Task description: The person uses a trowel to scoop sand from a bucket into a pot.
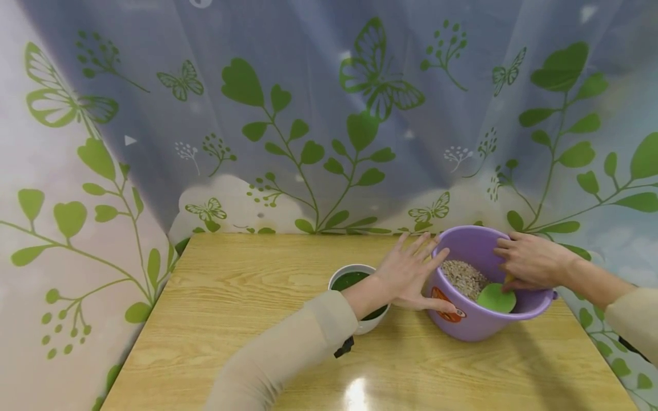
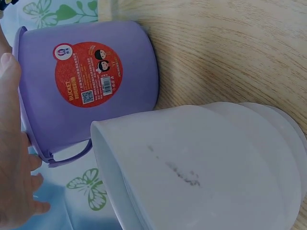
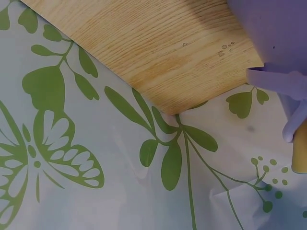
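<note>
A purple bucket (image 1: 483, 328) stands on the table's right side, with pale, gravel-like grains (image 1: 462, 277) inside. My right hand (image 1: 534, 260) reaches over its far right rim and grips a toy shovel with a green blade (image 1: 496, 298). Its yellow handle (image 3: 300, 148) shows at the edge of the right wrist view; the blade rests low in the bucket, beside the grains. With fingers spread, my left hand (image 1: 406, 277) lies along the bucket's left rim, thumb near the red label (image 2: 88, 74). Below the left forearm is a white pot (image 2: 201, 163), dark green inside, partly hidden by the wrist.
The wooden table (image 1: 231, 274) ends at the back against a curtain (image 1: 308, 142) printed with leaves and butterflies. The bucket stands near the table's right edge, its handle (image 2: 72, 155) hanging at the side.
</note>
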Demonstrator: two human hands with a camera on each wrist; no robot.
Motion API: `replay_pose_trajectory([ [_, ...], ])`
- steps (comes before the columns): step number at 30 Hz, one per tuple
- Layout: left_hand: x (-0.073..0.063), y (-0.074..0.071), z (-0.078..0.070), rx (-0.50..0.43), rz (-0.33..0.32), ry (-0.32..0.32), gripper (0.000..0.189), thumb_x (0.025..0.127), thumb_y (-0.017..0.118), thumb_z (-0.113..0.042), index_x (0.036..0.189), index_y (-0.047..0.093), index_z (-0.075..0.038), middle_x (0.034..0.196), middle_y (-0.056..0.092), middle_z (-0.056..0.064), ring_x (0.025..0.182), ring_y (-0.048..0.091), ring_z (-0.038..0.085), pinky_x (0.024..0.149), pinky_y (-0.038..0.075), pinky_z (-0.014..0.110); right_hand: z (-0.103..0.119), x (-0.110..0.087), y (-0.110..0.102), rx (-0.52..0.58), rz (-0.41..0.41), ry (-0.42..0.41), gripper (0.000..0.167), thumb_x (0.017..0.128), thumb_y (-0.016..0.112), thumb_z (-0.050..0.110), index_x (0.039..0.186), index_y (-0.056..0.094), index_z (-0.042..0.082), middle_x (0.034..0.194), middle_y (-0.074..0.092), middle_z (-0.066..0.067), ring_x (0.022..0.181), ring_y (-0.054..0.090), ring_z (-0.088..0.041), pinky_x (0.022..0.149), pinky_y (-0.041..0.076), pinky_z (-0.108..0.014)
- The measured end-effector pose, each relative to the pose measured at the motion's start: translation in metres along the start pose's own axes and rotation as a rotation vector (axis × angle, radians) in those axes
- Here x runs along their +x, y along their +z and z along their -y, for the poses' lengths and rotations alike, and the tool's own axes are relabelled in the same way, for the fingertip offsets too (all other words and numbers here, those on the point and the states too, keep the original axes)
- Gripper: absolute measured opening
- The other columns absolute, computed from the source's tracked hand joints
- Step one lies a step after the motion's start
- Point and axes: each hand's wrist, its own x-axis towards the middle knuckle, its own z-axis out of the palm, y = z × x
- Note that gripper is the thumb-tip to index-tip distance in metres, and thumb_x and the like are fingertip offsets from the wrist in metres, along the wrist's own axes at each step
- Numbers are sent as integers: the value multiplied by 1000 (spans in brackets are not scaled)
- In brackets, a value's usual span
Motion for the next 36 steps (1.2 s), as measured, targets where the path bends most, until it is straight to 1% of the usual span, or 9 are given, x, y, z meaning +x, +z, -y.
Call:
replay_pose_trajectory([
  [4,0,0,1,6,6,-1,117,85,23,-100,171,-8,-27,181,-7,1,169,-2,21,139,7,53,-1,1,-1,-20,-6,-2,46,87,72,68,71,64,26,78,60,6,79,52,-15,71,47,-37],
  [8,1,-1,1,13,9,-1,117,84,23,-100,171,-6,-27,181,-7,1,169,-1,22,139,8,53,-3,2,-1,-49,-44,-3,47,86,73,67,76,63,22,76,60,5,74,54,-16,70,49,-37],
  [11,2,-1,1,13,14,0,117,84,23,-100,171,-5,-28,181,-8,0,169,-2,22,139,8,53,-4,3,-1,-60,-65,-4,48,85,73,67,76,61,22,73,57,5,70,52,-16,68,49,-37],
  [19,4,-2,-1,20,19,-3,116,85,23,-100,171,-4,-27,181,-9,1,169,-2,22,139,9,53,-6,5,-6,-62,-48,20,46,85,73,68,77,61,24,73,55,6,67,50,-15,66,47,-36],
  [22,6,-3,-2,33,11,-8,113,86,21,-99,171,-3,-28,181,-6,1,169,2,22,138,12,53,-8,7,-8,-71,-64,31,46,84,74,67,77,60,24,74,55,6,67,50,-15,66,46,-36],
  [26,8,-4,-2,41,12,-13,109,88,17,-97,171,-3,-29,181,-4,1,169,5,23,138,15,53,-12,8,-7,-94,-109,35,46,82,75,66,77,60,23,74,55,5,68,52,-16,65,46,-37],
  [29,9,-4,-3,48,9,-13,108,89,16,-96,171,-2,-29,181,-3,1,169,6,23,138,16,53,-16,7,-8,-117,-142,47,46,79,77,65,77,60,22,74,56,3,70,53,-18,65,46,-37],
  [33,10,-5,-4,63,1,-18,106,90,15,-95,172,0,-30,181,1,1,169,7,23,138,17,53,-20,7,-9,-136,-158,74,47,78,77,63,77,59,20,76,58,1,73,55,-21,65,46,-37],
  [36,12,-6,-4,66,9,-28,105,90,15,-96,171,-1,-31,181,1,0,169,6,23,138,15,52,-23,7,-10,-147,-179,84,46,79,75,61,77,56,19,76,58,-1,74,55,-23,66,46,-39],
])
